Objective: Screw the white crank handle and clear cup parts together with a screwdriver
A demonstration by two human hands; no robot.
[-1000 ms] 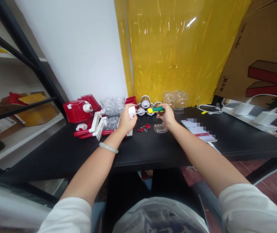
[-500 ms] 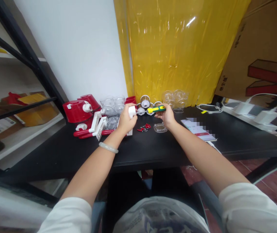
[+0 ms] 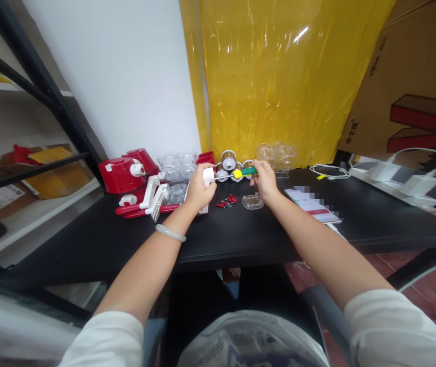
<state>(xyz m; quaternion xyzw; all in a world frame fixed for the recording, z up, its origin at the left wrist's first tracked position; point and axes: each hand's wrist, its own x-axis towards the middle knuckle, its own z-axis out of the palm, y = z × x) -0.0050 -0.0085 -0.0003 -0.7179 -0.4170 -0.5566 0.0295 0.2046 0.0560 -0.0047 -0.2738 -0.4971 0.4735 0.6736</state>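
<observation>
My left hand [image 3: 199,189] is closed around a white plastic part [image 3: 208,176], a short round piece facing right. Gripped by its handle in my right hand [image 3: 265,179] is a green and yellow screwdriver [image 3: 245,173], held level, its metal shaft pointing left. The tip meets the white part, though how far in it sits is hidden. Below the shaft, small red pieces [image 3: 233,198] and screws lie on the black table [image 3: 218,239]. A clear plastic plate [image 3: 253,202] rests beneath my right hand. Behind the screwdriver stand several drums with white ends [image 3: 229,160].
Red housings [image 3: 120,175] and white handle parts [image 3: 156,200] crowd the left of the table. Clear cups [image 3: 279,153] stand at the back. On the right lie a phone [image 3: 313,204] and a power strip [image 3: 393,188] with cables. A shelf [image 3: 22,219] borders the left.
The screwdriver handle has turned in my right hand, and my fingers have shifted their grip on it. My left hand and the white part have stayed in place.
</observation>
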